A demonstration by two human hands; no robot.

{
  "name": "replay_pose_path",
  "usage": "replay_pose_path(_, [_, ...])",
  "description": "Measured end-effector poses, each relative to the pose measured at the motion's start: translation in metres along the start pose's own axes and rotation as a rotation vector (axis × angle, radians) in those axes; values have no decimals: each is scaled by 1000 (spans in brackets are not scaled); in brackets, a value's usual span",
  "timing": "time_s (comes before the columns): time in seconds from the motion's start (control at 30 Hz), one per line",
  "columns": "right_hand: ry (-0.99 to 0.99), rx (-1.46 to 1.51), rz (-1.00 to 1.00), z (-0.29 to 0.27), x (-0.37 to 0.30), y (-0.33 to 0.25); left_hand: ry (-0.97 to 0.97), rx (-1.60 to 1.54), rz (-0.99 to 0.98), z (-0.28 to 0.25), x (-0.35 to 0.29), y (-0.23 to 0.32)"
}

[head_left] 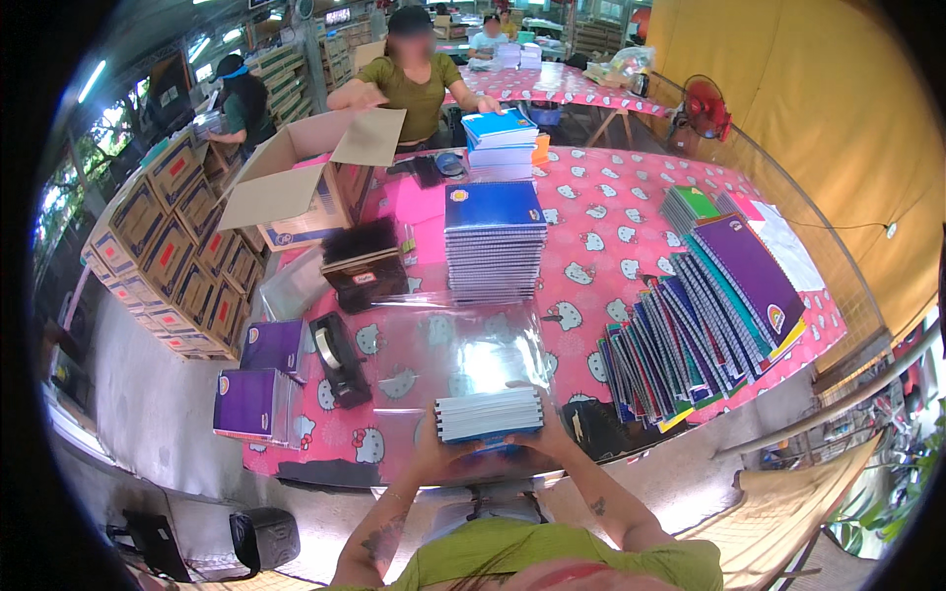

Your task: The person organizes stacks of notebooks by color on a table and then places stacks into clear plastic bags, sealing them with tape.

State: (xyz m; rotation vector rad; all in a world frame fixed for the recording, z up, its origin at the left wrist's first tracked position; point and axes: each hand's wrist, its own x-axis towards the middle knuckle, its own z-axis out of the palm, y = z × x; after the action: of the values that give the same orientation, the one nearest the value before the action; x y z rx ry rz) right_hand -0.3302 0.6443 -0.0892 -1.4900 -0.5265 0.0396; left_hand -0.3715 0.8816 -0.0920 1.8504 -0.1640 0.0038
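At the table's near edge, a small stack of notebooks [489, 416] stands with its white page edges and dark bindings facing up. My left hand [434, 448] grips its left end and my right hand [548, 439] its right end; the fingers curl partly out of sight underneath. Blue covers show low between the hands. Just beyond lies a clear plastic sheet [414, 340], shiny with glare. Past the sheet rises a tall pile of blue spiral notebooks [495, 212]. Left of the sheet sits a black tape dispenser [339, 362] with a roll on it.
Wrapped purple notebooks [246, 402] lie at the left edge. A leaning row of spiral notebooks [680, 335] fills the right side of the pink patterned table [581, 212]. Behind are an open carton [305, 197], a dark box [363, 264] and a co-worker [419, 84] touching blue notebooks [501, 128].
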Motion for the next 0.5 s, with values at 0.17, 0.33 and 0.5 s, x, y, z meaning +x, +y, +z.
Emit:
replay_pose_path(0.17, [-15, -39, 59, -2, -5, -8, 11, -63, 45, -3, -1, 17])
replay_pose_path(0.33, [-42, -10, 42, -3, -4, 3, 11, -23, -3, -5, -1, 6])
replay_pose_path(0.5, [-38, -118, 47, -9, -3, 2, -141, 189, 88, -48, 7, 39])
